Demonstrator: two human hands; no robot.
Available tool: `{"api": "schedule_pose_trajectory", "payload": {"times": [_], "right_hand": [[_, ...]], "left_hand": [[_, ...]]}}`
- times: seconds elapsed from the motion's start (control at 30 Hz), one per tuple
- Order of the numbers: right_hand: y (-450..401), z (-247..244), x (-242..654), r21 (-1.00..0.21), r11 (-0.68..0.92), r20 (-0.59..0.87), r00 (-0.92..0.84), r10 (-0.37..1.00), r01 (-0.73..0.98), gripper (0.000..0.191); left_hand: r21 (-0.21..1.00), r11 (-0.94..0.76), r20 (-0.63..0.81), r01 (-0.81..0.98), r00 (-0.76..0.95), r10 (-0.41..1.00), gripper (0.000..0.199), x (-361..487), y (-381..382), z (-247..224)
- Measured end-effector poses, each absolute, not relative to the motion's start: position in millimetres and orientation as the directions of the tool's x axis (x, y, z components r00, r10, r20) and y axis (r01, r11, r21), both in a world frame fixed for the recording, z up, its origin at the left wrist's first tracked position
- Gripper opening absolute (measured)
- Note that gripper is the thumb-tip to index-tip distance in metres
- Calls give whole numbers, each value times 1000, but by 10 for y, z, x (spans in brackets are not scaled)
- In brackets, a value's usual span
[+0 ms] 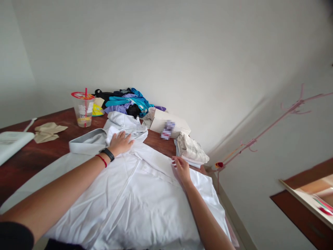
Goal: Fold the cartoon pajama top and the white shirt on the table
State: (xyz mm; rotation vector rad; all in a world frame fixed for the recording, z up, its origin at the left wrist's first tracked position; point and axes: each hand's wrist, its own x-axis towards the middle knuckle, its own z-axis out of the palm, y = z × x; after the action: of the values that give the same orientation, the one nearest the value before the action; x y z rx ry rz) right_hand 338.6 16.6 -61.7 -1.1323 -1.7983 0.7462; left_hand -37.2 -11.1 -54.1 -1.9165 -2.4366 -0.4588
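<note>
A white button-up shirt (156, 201) lies spread over the dark wooden table, wrinkled in places, its stiff collar (87, 142) standing up at the left. My left hand (120, 143) rests flat on the fabric beside the collar, fingers stretched out and slightly apart. Farther right, my right hand (181, 168) has its thumb and fingers closed at the shirt's far edge, near the end of the button strip. A bunched part of white cloth (126, 121) lies just beyond my left hand; I cannot tell whether it is a sleeve.
On the table (15, 177) stand a plastic cup (83, 113) with a red straw, a brown napkin (49, 132) and a white device (14, 142). Behind are a pile of clothes (130, 100), a white box (158, 121) and folded clothes (192, 147). A pink coat rack (273, 121) leans into view right.
</note>
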Motion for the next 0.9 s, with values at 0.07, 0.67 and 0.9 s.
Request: {"api": "schedule_pose_trajectory", "payload": {"times": [0.07, 0.67, 0.9], "right_hand": [[156, -626, 3369, -840, 399, 329, -239, 914, 368, 50], [41, -551, 3340, -809, 448, 273, -432, 859, 380, 42], [14, -508, 3339, -789, 467, 268, -461, 846, 400, 38]], "left_hand": [[227, 199, 192, 953, -244, 951, 66, -380, -104, -556], [185, 175, 190, 967, -210, 959, 61, -356, -122, -500], [182, 163, 198, 970, -199, 960, 58, -372, -124, -511]]}}
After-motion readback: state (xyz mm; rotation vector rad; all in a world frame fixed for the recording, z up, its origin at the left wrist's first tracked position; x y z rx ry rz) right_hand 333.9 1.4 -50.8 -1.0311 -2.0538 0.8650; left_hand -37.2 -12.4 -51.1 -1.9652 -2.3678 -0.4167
